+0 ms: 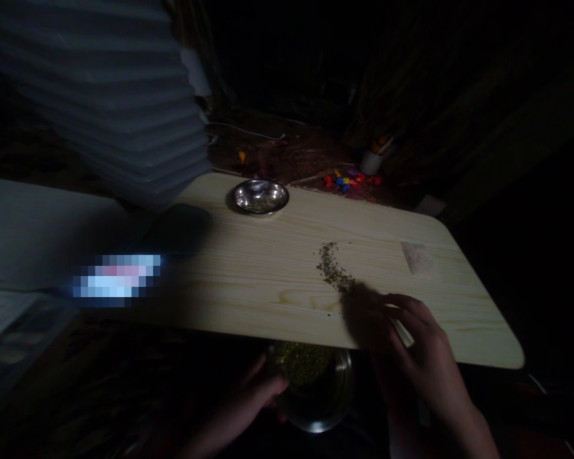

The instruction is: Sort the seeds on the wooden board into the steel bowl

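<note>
Below the table's near edge, my left hand [263,389] grips the side of a metal bowl [318,422]. Inside that bowl lies a heap of small green grains or dried bits [306,363]; the dim light hides their kind. My right hand [423,341] is over the table's near edge, fingers closed around a pale, narrow flat piece [402,331] that is mostly hidden. Just beyond those fingers, a curved trail of green-brown bits [333,266] lies scattered on the wooden tabletop [268,280]. The hand's dark shadow covers the near end of the trail.
A smaller shiny bowl [262,196] with some bits in it stands at the table's far edge. A bright, blurred screen [117,277] is at left, under a pleated lampshade-like thing [124,108]. Colourful small items [347,182] and a white cup [372,162] lie beyond the table.
</note>
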### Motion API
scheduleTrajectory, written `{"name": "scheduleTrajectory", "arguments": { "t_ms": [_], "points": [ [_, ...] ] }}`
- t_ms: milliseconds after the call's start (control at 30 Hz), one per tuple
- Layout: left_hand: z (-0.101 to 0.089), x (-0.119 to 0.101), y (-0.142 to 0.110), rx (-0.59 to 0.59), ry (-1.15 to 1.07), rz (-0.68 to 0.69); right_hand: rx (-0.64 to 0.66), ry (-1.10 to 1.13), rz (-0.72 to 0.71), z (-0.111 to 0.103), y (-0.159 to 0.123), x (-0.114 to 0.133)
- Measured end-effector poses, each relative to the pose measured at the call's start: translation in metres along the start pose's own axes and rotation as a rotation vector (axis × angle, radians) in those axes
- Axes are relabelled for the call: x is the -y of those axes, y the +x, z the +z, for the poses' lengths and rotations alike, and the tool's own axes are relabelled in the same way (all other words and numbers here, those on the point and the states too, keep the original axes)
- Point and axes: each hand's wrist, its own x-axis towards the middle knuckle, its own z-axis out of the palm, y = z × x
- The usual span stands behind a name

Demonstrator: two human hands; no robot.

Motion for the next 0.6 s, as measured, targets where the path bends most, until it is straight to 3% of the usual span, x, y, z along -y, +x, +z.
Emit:
{"name": "scheduleTrajectory", "arguments": {
  "t_ms": [333,600],
  "points": [
    [-0.001,0.006,0.002,0.001,-0.036,0.006,0.052,0.003,-0.025,0.005,-0.004,0.016],
    [-0.001,0.005,0.001,0.017,-0.025,0.007,0.013,0.028,-0.030,-0.003,-0.009,0.017]
  ]
}}
